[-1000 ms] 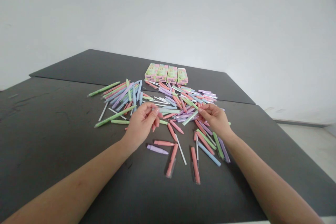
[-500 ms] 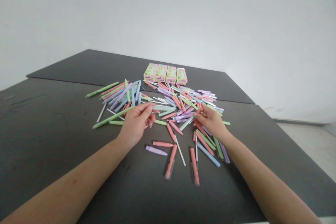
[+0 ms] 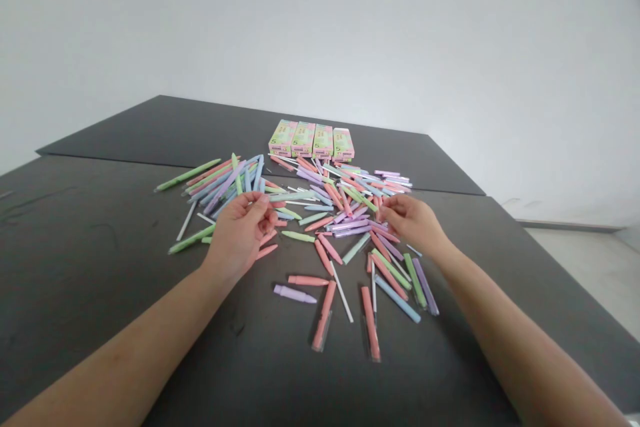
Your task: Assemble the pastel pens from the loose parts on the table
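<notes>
My left hand (image 3: 245, 223) is closed in a pinch on a pale blue-green pen barrel (image 3: 291, 197), which points right above the table. Pink and green pen parts lie under and beside that hand. My right hand (image 3: 410, 219) is at the right side of the loose pile, its fingertips drawn together by a pink pen part (image 3: 378, 207). Whether they grip it is hidden. Between the hands lie green, pink and purple pen barrels, including a green barrel (image 3: 299, 236) and a pale green tube (image 3: 357, 248).
Several pink-and-green boxes (image 3: 303, 139) stand in a row behind the pile. Long assembled-looking pens (image 3: 187, 175) are heaped at the left. Nearer me lie a purple barrel (image 3: 295, 293), a white refill (image 3: 342, 292) and a pink tube (image 3: 371, 323) on the dark table (image 3: 90, 267).
My left hand has shifted slightly left with the pale blue-green barrel. My right hand has moved slightly right and up, away from the pale green tube, which now lies on the table.
</notes>
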`<control>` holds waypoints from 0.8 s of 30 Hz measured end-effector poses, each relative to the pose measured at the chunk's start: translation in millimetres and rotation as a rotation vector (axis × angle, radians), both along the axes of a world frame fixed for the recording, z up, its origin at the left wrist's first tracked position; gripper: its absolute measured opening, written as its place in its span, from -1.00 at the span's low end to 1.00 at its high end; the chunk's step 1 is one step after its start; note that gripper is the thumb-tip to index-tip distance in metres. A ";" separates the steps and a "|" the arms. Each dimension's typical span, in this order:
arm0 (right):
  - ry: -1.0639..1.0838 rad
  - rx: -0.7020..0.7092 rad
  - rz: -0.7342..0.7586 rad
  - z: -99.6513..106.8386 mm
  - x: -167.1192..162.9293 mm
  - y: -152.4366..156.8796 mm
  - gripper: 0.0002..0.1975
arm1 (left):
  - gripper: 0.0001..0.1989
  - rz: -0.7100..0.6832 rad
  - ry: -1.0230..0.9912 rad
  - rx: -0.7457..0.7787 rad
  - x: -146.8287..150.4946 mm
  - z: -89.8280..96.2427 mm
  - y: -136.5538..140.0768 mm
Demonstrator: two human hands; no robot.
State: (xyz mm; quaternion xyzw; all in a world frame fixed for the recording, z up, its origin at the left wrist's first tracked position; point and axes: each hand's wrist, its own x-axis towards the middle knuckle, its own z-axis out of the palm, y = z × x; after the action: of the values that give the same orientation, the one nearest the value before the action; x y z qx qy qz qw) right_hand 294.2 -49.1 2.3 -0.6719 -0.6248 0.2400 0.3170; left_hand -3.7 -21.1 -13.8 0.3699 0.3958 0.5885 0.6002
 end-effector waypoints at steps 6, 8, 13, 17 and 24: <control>0.040 0.045 0.151 4.5 -22.7 6.2 -0.75 | -0.77 -0.089 0.097 -0.029 11.4 -2.9 -9.7; 0.106 0.021 0.302 6.3 -40.6 2.1 -0.68 | -0.77 -0.119 0.151 -0.011 14.6 -6.0 -12.3; 0.065 -0.007 0.500 7.8 -81.9 -10.0 -0.73 | -0.79 -0.152 0.285 0.041 17.1 -15.0 -13.5; 0.065 -0.004 0.477 5.0 -97.0 -13.5 -0.79 | -0.78 -0.112 0.389 0.045 16.4 -16.9 -12.6; 0.054 0.029 0.452 2.9 -102.5 -19.1 -0.81 | -0.76 -0.086 0.492 0.001 14.9 -10.5 -14.3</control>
State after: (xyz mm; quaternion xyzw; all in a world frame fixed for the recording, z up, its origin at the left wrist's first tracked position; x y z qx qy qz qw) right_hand 191.7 -68.2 5.1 -0.5036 -0.7540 0.3141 0.2815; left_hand 11.2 -35.4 -24.3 0.5189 0.5137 0.4548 0.5100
